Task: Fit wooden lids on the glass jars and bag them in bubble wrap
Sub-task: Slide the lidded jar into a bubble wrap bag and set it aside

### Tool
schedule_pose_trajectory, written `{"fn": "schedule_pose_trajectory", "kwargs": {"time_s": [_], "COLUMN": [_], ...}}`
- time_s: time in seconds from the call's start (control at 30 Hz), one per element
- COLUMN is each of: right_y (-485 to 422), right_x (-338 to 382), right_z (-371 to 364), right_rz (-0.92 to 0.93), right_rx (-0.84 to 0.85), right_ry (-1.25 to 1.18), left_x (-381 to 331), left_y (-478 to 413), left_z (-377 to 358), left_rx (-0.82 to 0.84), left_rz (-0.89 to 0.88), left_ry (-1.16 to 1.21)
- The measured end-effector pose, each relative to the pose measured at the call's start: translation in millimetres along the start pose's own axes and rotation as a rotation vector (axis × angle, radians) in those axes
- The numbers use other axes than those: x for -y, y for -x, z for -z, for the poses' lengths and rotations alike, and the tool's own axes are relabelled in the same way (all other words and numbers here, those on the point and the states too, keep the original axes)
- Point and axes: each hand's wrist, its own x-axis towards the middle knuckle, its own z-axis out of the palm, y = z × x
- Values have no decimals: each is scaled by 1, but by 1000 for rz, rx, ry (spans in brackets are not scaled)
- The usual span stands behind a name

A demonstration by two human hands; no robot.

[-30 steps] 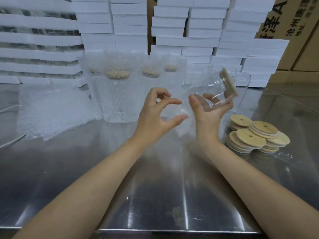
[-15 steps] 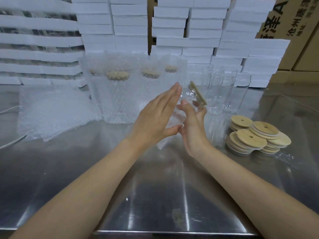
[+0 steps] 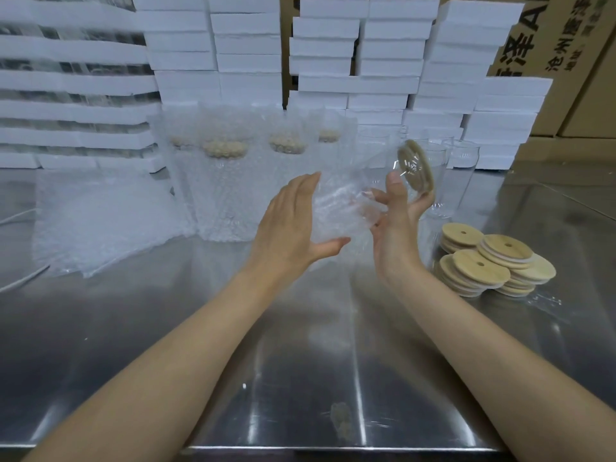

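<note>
1. Flat bags (image 3: 100, 225) of bubble wrap lie at the left on the steel table (image 3: 300, 361).
2. Wrapped jars (image 3: 226, 188) stand upright in a row at centre left, just beside them.
3. The left hand (image 3: 286, 225), at centre, has its fingers straight and together and its thumb spread, lying flat against a bag (image 3: 343, 215) held off the table.
4. The right hand (image 3: 396, 225), just to its right, curls thumb and fingers round a tilted jar (image 3: 383, 175). The lid (image 3: 415, 168) points to the upper right and the base is at the bag; how far in it sits is unclear.
5. Bare glasses (image 3: 461, 168) stand behind, and stacked lids (image 3: 493, 265) lie at the right.
</note>
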Motion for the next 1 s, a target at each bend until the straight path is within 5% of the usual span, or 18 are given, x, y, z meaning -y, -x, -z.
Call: {"fn": "schedule_pose_trajectory", "kwargs": {"time_s": [0.17, 0.3, 0.5, 0.67, 1.0], "right_y": [6, 17, 19, 6, 16], "right_x": [-4, -11, -12, -2, -11], "right_z": [-2, -5, -7, 2, 1], "right_rz": [131, 43, 32, 122, 96], "right_rx": [63, 117, 146, 9, 119], "right_ry": [151, 159, 172, 157, 217], "left_x": [-1, 5, 10, 9, 14], "left_y": [-2, -3, -4, -6, -7], "left_z": [3, 5, 0, 1, 8], "left_rx": [-102, -161, -100, 68, -66], "left_rz": [-35, -79, -85, -110, -152], "left_ry": [-156, -258, -245, -94, -300]}}
